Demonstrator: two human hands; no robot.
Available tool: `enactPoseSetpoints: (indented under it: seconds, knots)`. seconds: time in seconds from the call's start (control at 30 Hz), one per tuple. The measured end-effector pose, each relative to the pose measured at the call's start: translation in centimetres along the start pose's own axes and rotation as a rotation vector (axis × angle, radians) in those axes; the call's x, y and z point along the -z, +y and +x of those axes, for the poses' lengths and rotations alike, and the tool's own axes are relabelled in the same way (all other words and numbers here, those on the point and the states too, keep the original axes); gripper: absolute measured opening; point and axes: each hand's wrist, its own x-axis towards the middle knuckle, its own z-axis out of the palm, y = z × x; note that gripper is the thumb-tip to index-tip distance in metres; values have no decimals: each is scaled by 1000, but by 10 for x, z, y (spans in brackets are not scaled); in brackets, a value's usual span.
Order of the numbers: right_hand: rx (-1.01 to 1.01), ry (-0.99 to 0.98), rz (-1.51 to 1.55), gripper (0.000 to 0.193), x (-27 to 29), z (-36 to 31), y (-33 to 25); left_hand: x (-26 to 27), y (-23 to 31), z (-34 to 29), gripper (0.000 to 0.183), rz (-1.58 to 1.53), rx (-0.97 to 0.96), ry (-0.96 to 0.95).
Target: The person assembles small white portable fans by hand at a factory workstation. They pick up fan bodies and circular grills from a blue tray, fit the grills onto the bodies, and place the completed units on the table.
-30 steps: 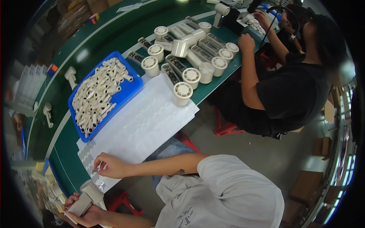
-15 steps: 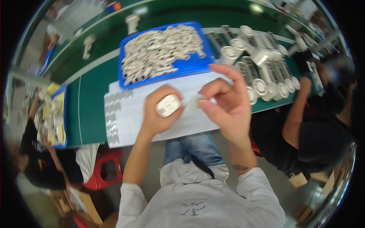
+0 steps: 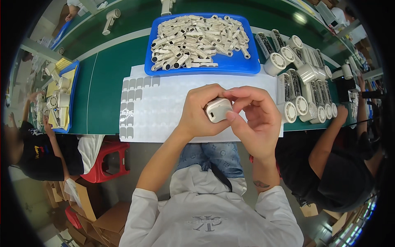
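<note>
Left hand [image 3: 198,112] closed around white device [image 3: 220,109], slotted end up, above sheet [image 3: 164,113]. Right hand [image 3: 259,124] half curled, thumb at end's edge; cannot tell if anything pinched. Device: probably light, stiff plastic, smooth, slightly slippery; best hold around body sides, end face free. On sheet: grey tabs [image 3: 147,81], probably thin, bendable. Beyond: blue tray [image 3: 236,64] on counter [image 3: 107,78].

The left hand [image 3: 199,111] curls inward in a closed grip. Just beside its knuckles, the right hand [image 3: 261,121] has its fingers [image 3: 248,93] bent, with the thumb [image 3: 241,126] angled below them. Behind the fingers, the left forearm [image 3: 163,159] slants outward; the right forearm [image 3: 265,171] runs nearly straight.
</note>
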Motion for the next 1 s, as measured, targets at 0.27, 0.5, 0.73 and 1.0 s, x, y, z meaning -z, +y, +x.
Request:
enactPoseSetpoints:
  seconds: [0.27, 0.5, 0.73, 1.0]
  knots:
    - [-14, 34, 33, 38, -3, -2, 2, -1, -1, -1, 22, -9, 8, 11]
    - [2, 4, -6, 38, -1, -2, 2, -2, -4, -3, 22, -45, 18, 23]
    - [20, 11, -22, 38, -2, -2, 3, -1, -5, -3, 22, -29, 17, 14]
    - [44, 32, -65, 38, -5, -1, 3, -2, -3, -2, 22, -38, 21, 35]
